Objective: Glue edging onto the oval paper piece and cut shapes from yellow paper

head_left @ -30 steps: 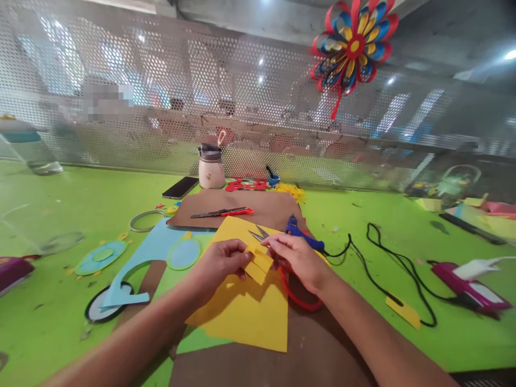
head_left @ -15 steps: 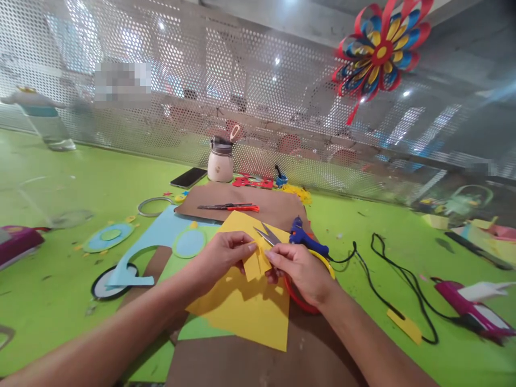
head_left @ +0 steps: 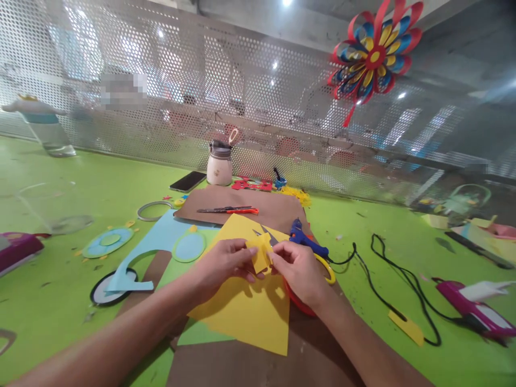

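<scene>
Between the fingertips of my left hand [head_left: 226, 264] is a small folded piece of yellow paper [head_left: 260, 259]. My right hand [head_left: 300, 269] pinches the paper's right edge with thumb and finger. Scissors [head_left: 268, 236] with a red and yellow handle are tucked in that same hand, their blades parted and pointing up-left behind the paper. Below both hands lies a larger yellow sheet [head_left: 258, 317], with small cut-outs near its right side. Part of the scissors' handle is hidden by my right hand.
Brown cardboard [head_left: 226, 363] lies underneath. Beyond the hands are a red-handled craft knife [head_left: 229, 210], a phone [head_left: 187, 181] and a white jar [head_left: 220, 167]. A blue glue gun [head_left: 304, 236] sits close right, its black cord trailing. Left are blue paper scraps [head_left: 159, 236] and a tape ring [head_left: 154, 210].
The small yellow paper has been turned and raised slightly between my fingers. The scissor blades, earlier in plain view above the paper, are now partly behind it.
</scene>
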A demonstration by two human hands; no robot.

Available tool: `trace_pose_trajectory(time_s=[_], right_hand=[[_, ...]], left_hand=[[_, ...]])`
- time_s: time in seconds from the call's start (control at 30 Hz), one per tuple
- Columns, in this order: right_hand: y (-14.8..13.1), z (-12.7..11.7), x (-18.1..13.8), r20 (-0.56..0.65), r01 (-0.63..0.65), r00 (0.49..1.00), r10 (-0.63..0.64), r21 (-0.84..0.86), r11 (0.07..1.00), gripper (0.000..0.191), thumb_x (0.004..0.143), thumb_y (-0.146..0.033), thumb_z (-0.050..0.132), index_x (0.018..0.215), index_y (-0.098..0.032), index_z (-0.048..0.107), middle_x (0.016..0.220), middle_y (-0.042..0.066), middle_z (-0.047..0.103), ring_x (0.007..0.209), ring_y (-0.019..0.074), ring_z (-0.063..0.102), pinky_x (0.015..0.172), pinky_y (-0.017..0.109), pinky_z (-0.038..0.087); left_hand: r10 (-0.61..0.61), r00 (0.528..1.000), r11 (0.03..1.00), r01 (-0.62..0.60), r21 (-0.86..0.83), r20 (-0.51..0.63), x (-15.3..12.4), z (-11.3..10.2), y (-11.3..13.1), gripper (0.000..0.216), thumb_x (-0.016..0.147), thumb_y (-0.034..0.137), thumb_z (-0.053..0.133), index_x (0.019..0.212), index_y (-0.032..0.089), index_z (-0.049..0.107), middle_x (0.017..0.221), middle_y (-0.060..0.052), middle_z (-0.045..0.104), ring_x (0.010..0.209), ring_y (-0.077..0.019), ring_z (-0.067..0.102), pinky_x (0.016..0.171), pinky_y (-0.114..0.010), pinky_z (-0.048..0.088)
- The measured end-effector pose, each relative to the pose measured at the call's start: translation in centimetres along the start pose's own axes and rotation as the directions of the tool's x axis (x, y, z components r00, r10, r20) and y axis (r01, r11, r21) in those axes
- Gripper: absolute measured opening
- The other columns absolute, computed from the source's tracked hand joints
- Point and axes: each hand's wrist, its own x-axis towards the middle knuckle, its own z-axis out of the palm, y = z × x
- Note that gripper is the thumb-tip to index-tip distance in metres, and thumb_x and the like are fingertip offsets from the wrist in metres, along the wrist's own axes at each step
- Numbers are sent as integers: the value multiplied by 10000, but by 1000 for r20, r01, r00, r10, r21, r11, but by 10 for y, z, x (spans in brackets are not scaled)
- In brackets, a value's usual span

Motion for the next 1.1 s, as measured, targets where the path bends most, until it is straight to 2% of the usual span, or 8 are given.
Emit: trace_pose_trajectory(time_s=[0.1, 0.2, 0.33, 0.5, 0.63, 0.8, 1.03, 1.1], right_hand=[[-1, 3, -4, -48, 195, 976, -213, -248, 949, 137, 806, -227, 593, 675, -205, 557, 612, -4, 572, 557, 151, 546, 547, 274, 403], [2, 7, -7, -7, 374, 895, -446, -533, 759, 135, 833, -178, 551, 705, -209, 524, 638, 16, 564, 578, 169, 542, 547, 288, 396], [9, 10, -10, 58, 453, 825, -563, -663, 596, 118, 866, -155, 509, 756, -196, 520, 673, 35, 540, 627, 197, 538, 569, 314, 395], [15, 14, -11, 110, 459, 813, -572, -726, 513, 134, 900, -158, 466, 781, -196, 514, 711, 43, 536, 664, 209, 535, 586, 328, 392], [16, 16, -12, 90, 444, 806, -585, -746, 496, 154, 910, -162, 457, 770, -193, 515, 710, 43, 535, 663, 210, 536, 583, 332, 387], [15, 19, -16, 128, 454, 810, -572, -754, 475, 170, 911, -146, 445, 764, -189, 517, 711, 44, 521, 662, 209, 515, 590, 339, 383], [10, 21, -18, 82, 490, 771, -631, -709, 507, 184, 929, -115, 427, 813, -162, 562, 755, 78, 561, 711, 206, 527, 636, 337, 434], [9, 20, -17, 87, 498, 767, -635, -705, 505, 172, 935, -129, 437, 834, -155, 574, 782, 88, 573, 736, 208, 533, 657, 339, 452]], left_hand=[[-22, 1000, 999, 22, 32, 3, 1, 0, -5, 250, 799, 352, 627, 758, 109, 667, 732, -108, 716, 693, -197, 672, 647, -288, 517], [-11, 1000, 999, 12, 42, -29, 2, 0, -9, 243, 799, 330, 619, 740, 100, 674, 702, -107, 718, 623, -176, 659, 649, -303, 527], [-20, 999, 999, 18, -42, -44, 0, 3, -11, 200, 785, 281, 619, 695, 108, 658, 640, -59, 677, 571, -147, 626, 659, -314, 537], [0, 999, 996, -3, -88, -44, -1, 6, -15, 212, 785, 247, 587, 618, 122, 622, 612, -24, 617, 577, -129, 594, 679, -310, 538], [16, 999, 995, -21, -98, -50, -1, 7, -19, 244, 792, 277, 589, 596, 132, 592, 599, -3, 571, 576, -132, 582, 673, -317, 534], [15, 994, 990, -30, -141, -104, -3, 7, -19, 285, 783, 277, 590, 537, 158, 508, 535, 46, 447, 524, -104, 484, 629, -311, 533], [-2, 997, 948, -21, -316, -73, -4, 7, -18, 233, 803, 208, 507, 599, 135, 592, 597, -14, 556, 604, -139, 532, 683, -351, 530], [13, 1000, 936, -21, -350, -25, -5, 6, -18, 216, 806, 200, 476, 679, 129, 635, 658, -41, 595, 676, -166, 571, 709, -357, 526]])
